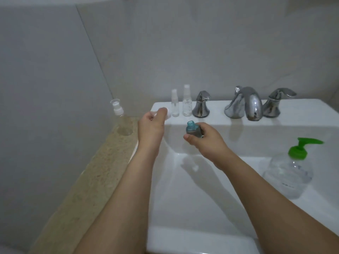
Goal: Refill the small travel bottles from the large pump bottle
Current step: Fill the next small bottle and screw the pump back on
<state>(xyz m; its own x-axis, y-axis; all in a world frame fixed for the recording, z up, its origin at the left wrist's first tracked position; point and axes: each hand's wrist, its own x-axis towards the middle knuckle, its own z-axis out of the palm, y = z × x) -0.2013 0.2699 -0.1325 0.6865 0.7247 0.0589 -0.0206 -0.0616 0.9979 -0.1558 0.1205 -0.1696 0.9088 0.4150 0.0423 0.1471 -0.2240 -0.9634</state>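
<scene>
Your sink (183,208) fills the middle, with the stone counter (95,171) along its left side. The pump bottle (289,173) stands on the sink's right rim, green pump on top, to the right of your right hand (205,142) and nearer it than the left. That hand's grip is curled round the teal bottle (192,129), held over the basin, long axis near upright, uncapped mouth pointing up and slightly left. Your left hand (150,125) is at the sink's back-left corner, its grip curled on something small and pale, likely the cap, though I can't tell. Behind it stand two clear spray bottles (180,105); another clear bottle (122,120) sits on the counter.
</scene>
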